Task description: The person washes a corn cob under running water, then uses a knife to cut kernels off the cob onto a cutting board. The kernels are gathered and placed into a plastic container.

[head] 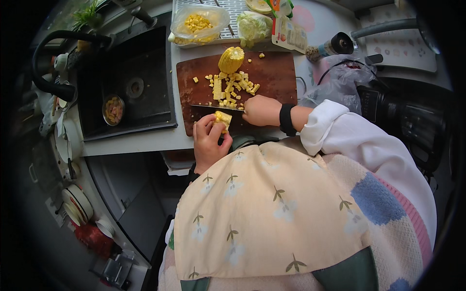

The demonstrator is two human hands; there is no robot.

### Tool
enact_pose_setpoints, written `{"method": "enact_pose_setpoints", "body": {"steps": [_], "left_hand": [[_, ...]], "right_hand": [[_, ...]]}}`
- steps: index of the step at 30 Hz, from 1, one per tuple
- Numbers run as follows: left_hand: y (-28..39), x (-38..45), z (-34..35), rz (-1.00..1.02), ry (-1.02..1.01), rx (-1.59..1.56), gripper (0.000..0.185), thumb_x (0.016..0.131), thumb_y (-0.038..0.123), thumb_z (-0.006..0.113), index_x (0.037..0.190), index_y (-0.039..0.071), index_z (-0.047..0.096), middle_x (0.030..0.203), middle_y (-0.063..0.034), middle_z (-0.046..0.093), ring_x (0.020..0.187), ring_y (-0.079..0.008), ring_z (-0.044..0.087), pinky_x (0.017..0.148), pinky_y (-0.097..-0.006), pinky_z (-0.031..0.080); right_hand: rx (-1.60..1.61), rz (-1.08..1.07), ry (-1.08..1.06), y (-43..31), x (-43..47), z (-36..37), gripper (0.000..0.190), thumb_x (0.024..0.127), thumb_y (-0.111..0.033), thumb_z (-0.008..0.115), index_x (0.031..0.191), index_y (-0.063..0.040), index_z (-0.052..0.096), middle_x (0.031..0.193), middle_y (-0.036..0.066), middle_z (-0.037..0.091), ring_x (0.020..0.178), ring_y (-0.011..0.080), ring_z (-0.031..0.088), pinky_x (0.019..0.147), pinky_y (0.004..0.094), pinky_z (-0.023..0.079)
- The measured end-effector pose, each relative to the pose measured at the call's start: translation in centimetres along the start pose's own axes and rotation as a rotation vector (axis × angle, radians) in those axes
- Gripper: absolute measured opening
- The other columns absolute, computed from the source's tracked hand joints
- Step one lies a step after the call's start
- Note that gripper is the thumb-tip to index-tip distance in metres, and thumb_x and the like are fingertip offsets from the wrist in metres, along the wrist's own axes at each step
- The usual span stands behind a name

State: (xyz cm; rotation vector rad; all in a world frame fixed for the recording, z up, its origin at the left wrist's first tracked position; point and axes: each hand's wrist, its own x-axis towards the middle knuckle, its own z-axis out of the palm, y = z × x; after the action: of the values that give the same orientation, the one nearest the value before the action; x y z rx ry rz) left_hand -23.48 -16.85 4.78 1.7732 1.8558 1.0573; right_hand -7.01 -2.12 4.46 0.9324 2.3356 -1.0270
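Observation:
My left hand (212, 141) holds a cut piece of corn cob (222, 120) at the near edge of a brown wooden cutting board (276, 72). My right hand (260, 111) grips a knife, its handle hidden in my fingers. The knife's blade (218, 106) points left, just beyond the piece in my left hand. Past the blade lie cut corn kernels (231, 87), some loose and some still joined in strips. A larger piece of corn cob (231, 60) rests behind them on the board, its cut end showing.
Left of the board is a dark sink (153, 87) with a strainer of food scraps (113, 110) and a black faucet (54, 34). Behind the board are a plastic bag of corn kernels (198, 23), a cabbage (254, 26) and a packet (289, 35). A clear plastic bag (340, 82) lies to the right.

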Motion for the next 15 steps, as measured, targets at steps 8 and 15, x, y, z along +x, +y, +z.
{"method": "enact_pose_setpoints", "body": {"steps": [8, 15], "left_hand": [[0.2, 1.5, -2.4, 0.207, -0.17, 0.21, 0.031, 0.07, -0.012, 0.068, 0.096, 0.006, 0.063, 0.129, -0.0072, 0.059, 0.123, -0.0317, 0.056, 0.096, -0.0414, 0.053], [1.6, 0.3, -1.1, -0.091, -0.001, -0.116, 0.035, 0.074, 0.002, 0.081, 0.102, 0.005, 0.061, 0.125, -0.0132, 0.059, 0.12, -0.035, 0.057, 0.098, -0.0416, 0.051]], "right_hand": [[0.127, 0.156, 0.08, 4.6, -5.6, -1.5, 0.035, 0.089, -0.029, 0.058, 0.087, 0.003, 0.073, 0.089, 0.027, 0.07, 0.088, 0.0449, 0.067, 0.082, 0.0496, 0.055], [0.29, 0.137, 0.121, 1.9, -7.4, -1.5, 0.032, 0.089, -0.026, 0.06, 0.091, 0.005, 0.07, 0.089, 0.028, 0.069, 0.088, 0.0452, 0.067, 0.082, 0.0491, 0.054]]}}
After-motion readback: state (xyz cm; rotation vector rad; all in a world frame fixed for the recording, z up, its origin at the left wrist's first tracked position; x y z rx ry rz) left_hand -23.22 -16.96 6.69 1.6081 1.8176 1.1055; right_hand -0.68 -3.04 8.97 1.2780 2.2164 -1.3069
